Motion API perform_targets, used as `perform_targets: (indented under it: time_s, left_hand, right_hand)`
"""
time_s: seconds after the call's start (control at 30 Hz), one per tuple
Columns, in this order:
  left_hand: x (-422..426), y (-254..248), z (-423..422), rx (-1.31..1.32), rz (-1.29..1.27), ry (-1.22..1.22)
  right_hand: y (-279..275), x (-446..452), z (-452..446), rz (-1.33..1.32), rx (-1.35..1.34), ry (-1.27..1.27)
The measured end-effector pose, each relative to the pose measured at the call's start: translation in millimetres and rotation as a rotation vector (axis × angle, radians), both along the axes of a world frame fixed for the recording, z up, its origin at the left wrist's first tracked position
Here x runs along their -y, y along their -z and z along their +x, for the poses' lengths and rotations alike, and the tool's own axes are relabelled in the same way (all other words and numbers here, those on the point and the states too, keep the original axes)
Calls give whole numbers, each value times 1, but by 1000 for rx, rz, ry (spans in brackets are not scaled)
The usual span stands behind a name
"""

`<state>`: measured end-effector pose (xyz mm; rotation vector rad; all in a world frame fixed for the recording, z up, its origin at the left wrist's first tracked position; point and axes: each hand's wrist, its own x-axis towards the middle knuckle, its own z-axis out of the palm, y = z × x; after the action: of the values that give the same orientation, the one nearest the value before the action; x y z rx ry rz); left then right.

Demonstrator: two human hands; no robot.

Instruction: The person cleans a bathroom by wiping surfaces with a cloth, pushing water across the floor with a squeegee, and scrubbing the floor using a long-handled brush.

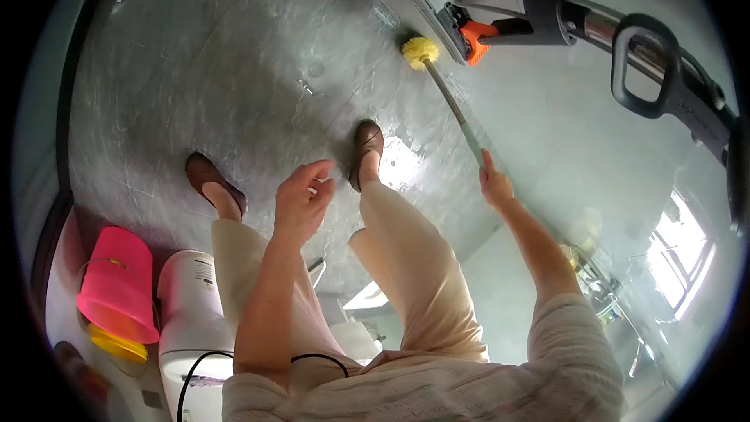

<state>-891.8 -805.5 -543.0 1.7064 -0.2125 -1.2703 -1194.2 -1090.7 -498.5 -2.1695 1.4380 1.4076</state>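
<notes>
My right hand (pixel 494 181) is wrapped round the pale green handle of a long scrub brush (pixel 447 95). The brush's round yellow bristle head (pixel 420 51) is down by the foot of the wall, close to an orange-and-black part. In front of my body hovers my left hand (pixel 301 202), its fingers loosely curled and apart, with nothing in them. Below it is the wet grey floor (pixel 258 62), where my feet stand in brown shoes (pixel 367 148).
A black long-handled device (pixel 539 0) with a loop grip leans across the upper right. At lower left stand a pink bucket (pixel 121 281), a yellow container (pixel 117 344) and a white bin (pixel 187 297). A metal rack (pixel 598 281) is on the right.
</notes>
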Motion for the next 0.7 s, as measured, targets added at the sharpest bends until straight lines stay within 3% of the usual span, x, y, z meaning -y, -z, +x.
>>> perform_targets:
  time_s: [0.1, 0.2, 0.33, 0.4, 0.43, 0.5, 0.53, 0.57, 0.6, 0.63, 0.67, 0.7]
  left_hand:
    - [4, -1, -7, 15, 66, 88]
    - [2, 11, -17, 101, 78, 77]
    - [-32, 22, -50, 202, 169, -4]
    - [-58, 13, -83, 102, 275, -15]
    - [-68, 6, -98, 40, 325, -26]
    - [-68, -13, -113, 64, 221, -30]
    - [-64, -18, -115, -28, 128, -212]
    - [-60, -16, -117, -113, 22, -381]
    - [-64, -1, -131, 3, 4, -392]
    - [-70, -3, -125, -51, 187, -148]
    - [-76, -2, -127, 3, 190, -70]
    - [-82, 1, -128, 67, 196, 9]
  right_hand:
    - [40, 2, 43, 69, 134, 3]
    - [99, 0, 184, 140, 375, -68]
    - [112, -50, 270, 214, 516, -37]
    - [112, -47, 197, 288, 548, -160]
    - [95, -45, 157, 304, 378, -200]
    - [59, -35, 60, 341, 232, -225]
    - [43, -32, 18, 309, 208, -337]
    - [25, -36, 11, 277, 55, -344]
    - [26, -40, 30, 267, 56, -358]
    - [24, -46, 48, 255, 37, -374]
    - [24, -51, 61, 254, 2, -393]
    - [53, -54, 99, 266, 211, -473]
